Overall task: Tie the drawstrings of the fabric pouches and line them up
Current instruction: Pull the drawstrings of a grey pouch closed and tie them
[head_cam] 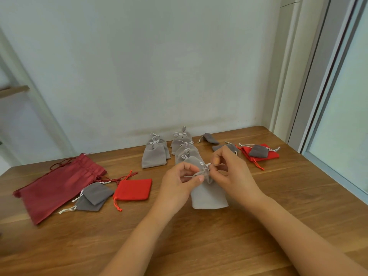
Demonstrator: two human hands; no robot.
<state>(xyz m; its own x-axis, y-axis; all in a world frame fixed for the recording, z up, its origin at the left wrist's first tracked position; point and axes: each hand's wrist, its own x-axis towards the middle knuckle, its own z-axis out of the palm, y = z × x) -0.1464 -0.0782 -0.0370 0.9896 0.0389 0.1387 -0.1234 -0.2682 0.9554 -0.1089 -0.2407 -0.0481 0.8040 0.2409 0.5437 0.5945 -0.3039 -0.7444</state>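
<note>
Drawstring cord (203, 170), pale grey, is what I have both hands on: the left hand (179, 183) pinches one side between thumb and forefinger, the right hand (234, 172) pinches the other, fingers curled. It gathers the neck of a light grey velvet pouch (210, 198) lying on the wooden table (219, 246) directly under the grip. Just beyond the grip runs a line of tied light grey pouches (184, 150); left of it lies a small red fabric pouch (133, 189).

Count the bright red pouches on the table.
2. One bright red pouch lies left of the left hand; the other red pouch lies far right, partly under a dark grey pouch. More could hide under other pouches.
</note>
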